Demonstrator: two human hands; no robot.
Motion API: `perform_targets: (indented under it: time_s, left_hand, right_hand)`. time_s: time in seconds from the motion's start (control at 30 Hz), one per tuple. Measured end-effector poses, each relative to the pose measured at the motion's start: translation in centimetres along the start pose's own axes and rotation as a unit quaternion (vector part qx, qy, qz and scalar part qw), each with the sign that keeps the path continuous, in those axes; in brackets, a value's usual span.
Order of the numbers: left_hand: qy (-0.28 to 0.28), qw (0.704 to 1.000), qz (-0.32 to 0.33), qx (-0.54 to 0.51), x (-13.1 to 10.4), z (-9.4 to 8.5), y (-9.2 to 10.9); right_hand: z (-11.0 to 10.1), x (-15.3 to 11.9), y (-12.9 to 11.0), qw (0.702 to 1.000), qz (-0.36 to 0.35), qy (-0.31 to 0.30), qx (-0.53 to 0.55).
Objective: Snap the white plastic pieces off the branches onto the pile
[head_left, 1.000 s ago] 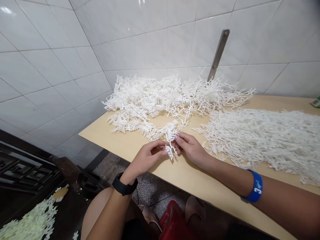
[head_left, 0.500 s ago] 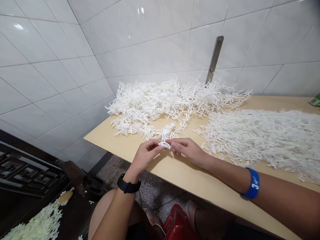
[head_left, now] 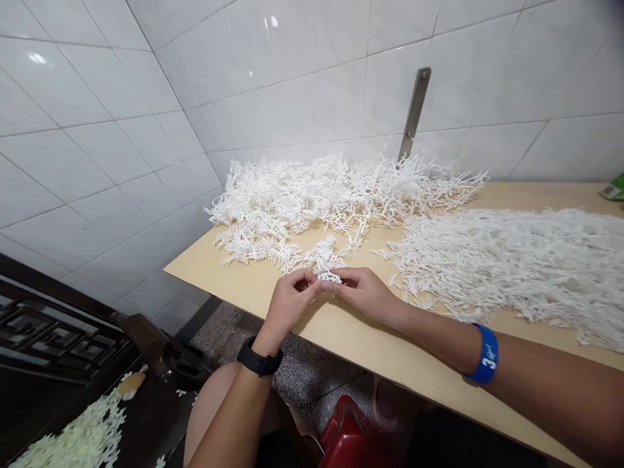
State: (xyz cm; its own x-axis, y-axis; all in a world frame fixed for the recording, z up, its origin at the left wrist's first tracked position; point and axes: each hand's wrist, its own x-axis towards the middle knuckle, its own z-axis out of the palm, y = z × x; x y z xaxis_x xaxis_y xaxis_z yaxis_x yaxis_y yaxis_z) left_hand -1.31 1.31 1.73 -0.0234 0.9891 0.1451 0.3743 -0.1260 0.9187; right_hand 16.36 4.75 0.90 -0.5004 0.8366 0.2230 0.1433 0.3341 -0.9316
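Note:
Between my fingertips is a small white branched plastic piece (head_left: 329,277), held just above the near edge of the table. My left hand (head_left: 291,298) pinches it from the left, thumb and fingers closed. From the other side my right hand (head_left: 366,292) grips the same piece, and the two thumbs nearly meet. Its underside is hidden by my fingers. Right behind my hands lies a loose white sprig (head_left: 324,252). Farther back spreads a tangled heap of white branching pieces (head_left: 312,188).
On the right of the tan tabletop (head_left: 234,279) lies a wide mat of white strands (head_left: 517,260). A green packet (head_left: 615,188) sits at the far right. Below left, pale petal-like pieces (head_left: 82,432) cover a dark surface. A red stool (head_left: 347,432) stands under the table edge.
My right hand has come in closer to the left, and both now grip the small white piece with thumbs together. The view has shifted slightly.

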Motion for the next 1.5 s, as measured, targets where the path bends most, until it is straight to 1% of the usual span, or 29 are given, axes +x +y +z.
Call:
perform_targets:
  time_s: [0.07, 0.17, 0.23, 0.3, 0.37, 0.43, 0.5, 0.6, 0.67, 0.73, 0.77, 0.8, 0.83, 0.9, 0.97, 1.03, 1.1, 1.13, 1.17, 1.23, 1.3, 1.4, 1.5]
  left_hand:
    - [-0.012, 1.000, 0.005, -0.016, 0.1, -0.1, -0.2]
    - [-0.052, 0.998, 0.015, -0.040, 0.2, -0.4, -0.7]
    - [-0.061, 0.995, 0.028, -0.067, 0.2, -0.8, -0.9]
    - [-0.076, 0.991, 0.027, -0.109, 0.0, -1.2, -1.0]
    - [-0.130, 0.981, 0.009, -0.146, -0.1, -1.5, -0.7]
    - [-0.197, 0.964, -0.009, -0.179, 0.0, -1.4, -0.4]
    - [-0.246, 0.943, -0.024, -0.220, 0.4, -1.1, 0.0]
    - [-0.284, 0.911, -0.062, -0.291, 1.3, -0.2, 0.2]
    - [-0.319, 0.885, -0.085, -0.329, 1.7, 0.3, 0.1]
    - [-0.349, 0.858, -0.091, -0.367, 1.8, 0.3, 0.1]
    - [-0.344, 0.850, -0.087, -0.388, 1.7, 0.2, 0.1]
    - [-0.321, 0.850, -0.081, -0.409, 1.5, 0.1, 0.2]
    - [-0.286, 0.855, -0.077, -0.425, 1.3, 0.0, 0.3]
    - [-0.202, 0.877, -0.083, -0.427, 1.1, -0.2, 0.7]
    - [-0.135, 0.908, -0.095, -0.385, 1.1, -0.2, 1.3]
    - [-0.070, 0.933, -0.086, -0.342, 1.4, 0.1, 1.9]
    - [-0.020, 0.939, -0.071, -0.336, 1.8, 0.5, 2.2]
    - [-0.012, 0.936, -0.067, -0.346, 2.0, 0.7, 2.3]
    - [-0.018, 0.931, -0.068, -0.358, 2.2, 0.9, 2.3]
    - [-0.047, 0.925, -0.073, -0.369, 2.4, 1.2, 2.2]
    - [-0.071, 0.923, -0.078, -0.371, 2.5, 1.4, 2.1]
    - [-0.088, 0.915, -0.083, -0.385, 2.5, 1.4, 2.0]
    - [-0.131, 0.909, -0.078, -0.388, 2.3, 1.4, 2.0]
  right_hand:
    - [-0.2, 0.1, 0.0, 1.000, 0.012, 0.004, 0.021]
    - [-0.4, 0.3, -0.3, 0.997, 0.017, -0.003, 0.077]
    - [-0.5, 0.2, -0.4, 0.993, 0.010, -0.023, 0.116]
    - [-0.4, 0.1, -0.4, 0.986, 0.006, -0.051, 0.156]
    - [-0.3, 0.0, -0.4, 0.978, 0.005, -0.086, 0.188]
    - [-0.1, -0.1, -0.3, 0.973, 0.005, -0.117, 0.201]
    - [0.0, 0.0, -0.2, 0.969, 0.004, -0.137, 0.207]
    - [0.0, 0.0, -0.1, 0.961, 0.003, -0.166, 0.219]
    - [-0.1, 0.0, -0.1, 0.956, 0.011, -0.198, 0.215]
    - [-0.1, -0.2, -0.1, 0.950, 0.024, -0.234, 0.206]
    - [-0.2, -0.2, 0.0, 0.946, 0.028, -0.249, 0.207]
    - [-0.2, -0.3, 0.0, 0.943, 0.029, -0.257, 0.210]
    - [-0.3, -0.3, 0.0, 0.942, 0.026, -0.256, 0.214]
    - [-0.3, -0.3, 0.1, 0.948, 0.016, -0.227, 0.223]
    - [-0.3, -0.2, 0.1, 0.958, 0.014, -0.181, 0.224]
    - [-0.3, -0.1, 0.0, 0.964, 0.026, -0.144, 0.223]
    - [-0.3, -0.1, 0.0, 0.968, 0.038, -0.119, 0.220]
    - [-0.3, 0.0, -0.1, 0.969, 0.040, -0.107, 0.217]
    - [-0.4, 0.0, -0.1, 0.971, 0.040, -0.090, 0.216]
    - [-0.4, 0.0, -0.1, 0.974, 0.039, -0.054, 0.218]
    - [-0.5, 0.1, 0.0, 0.970, 0.043, -0.036, 0.236]
    - [-0.6, 0.2, 0.2, 0.956, 0.048, -0.051, 0.284]
    - [-0.6, 0.3, 0.2, 0.951, 0.039, -0.073, 0.299]
